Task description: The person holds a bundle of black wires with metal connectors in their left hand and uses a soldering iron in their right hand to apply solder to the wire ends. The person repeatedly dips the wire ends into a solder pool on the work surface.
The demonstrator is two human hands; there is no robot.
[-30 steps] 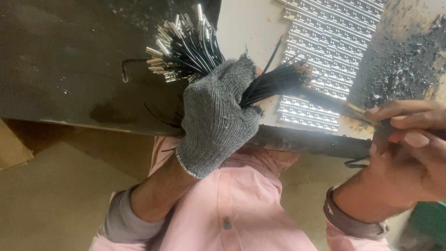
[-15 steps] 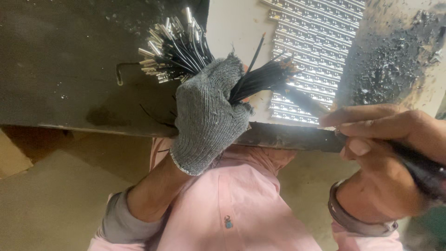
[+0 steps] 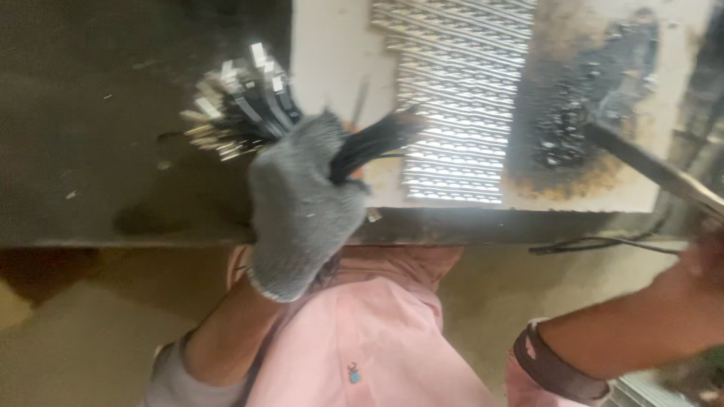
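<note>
Nearest to you is your pink shirt (image 3: 377, 339), filling the bottom middle of the view, with a dark band (image 3: 554, 371) around your right wrist at the lower right. Your right hand (image 3: 709, 260) sits at the far right edge, blurred and partly cut off by the frame; its fingers seem wrapped around the near end of a long dark tool (image 3: 648, 167), but you cannot tell for sure how tightly they are closed. The tool slants up and to the left from that hand, and its far tip lies over a blackened, scorched patch (image 3: 581, 105) on a pale board (image 3: 332, 68). Your left hand (image 3: 302, 215), in a grey knitted glove, rests at the front edge of the table (image 3: 90, 151), its fingers clamped around a bundle of black wires (image 3: 369, 143). The bundle passes through the fist: to the right the plain black strands fan out over the pale board, and to the upper left the ends with silvery metal terminals (image 3: 234, 105) spread over the dark tabletop. Just beyond the right end of the bundle lies a shiny ribbed metal sheet (image 3: 460, 98), set on the pale board between the wires and the scorched patch. A thin black cable (image 3: 596, 245) trails along the table's front edge on the right.
</note>
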